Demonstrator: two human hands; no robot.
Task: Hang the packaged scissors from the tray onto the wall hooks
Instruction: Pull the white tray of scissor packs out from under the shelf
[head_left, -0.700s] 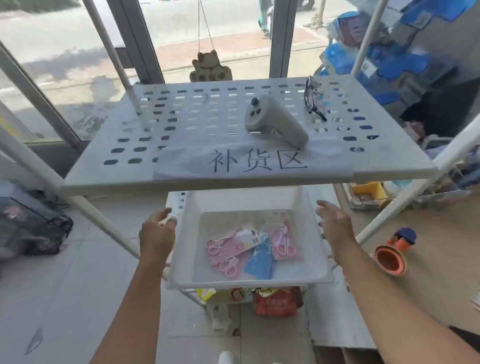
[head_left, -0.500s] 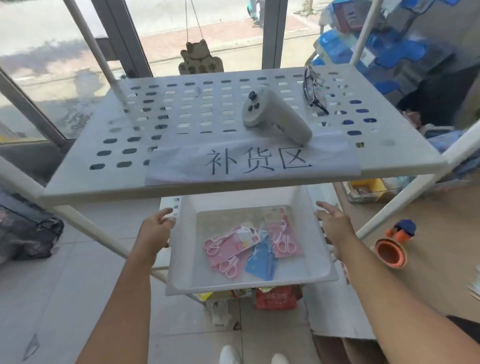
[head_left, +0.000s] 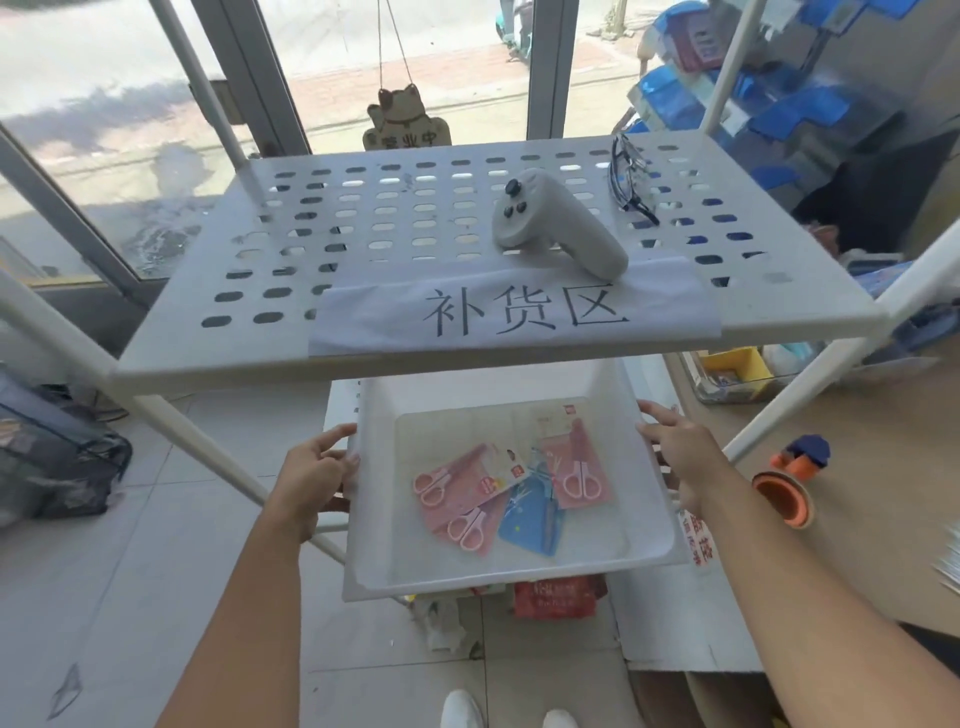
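We are at the very start of the job, fetching the stock: our left hand (head_left: 311, 475) wraps the left rim of the white tray (head_left: 644, 558) in the lower middle of the frame, fingers curled over the edge and thumb along the outside, while our right hand (head_left: 678, 449) lies against the right rim with fingers spread rather than closed, so we judge it is steadying the tray more than gripping it. The tray sits partly under the perforated upper shelf (head_left: 218, 291), which fills the centre of the frame and carries a paper label (head_left: 514, 309), a grey controller (head_left: 556, 228) and a pair of glasses (head_left: 631, 179) toward its right side. The packaged scissors (head_left: 511, 499) lie loose on the tray floor, overlapping one another: pink cards at left and right with a blue one between them, none yet picked up. No wall hooks show anywhere in this view, so nothing is hung. The next move, as we read it, calls for a firm hold on both rims and a level pull toward the bottom of the frame, clear of the shelf's front edge, so the light packs do not slide, before we turn to find the hooks.
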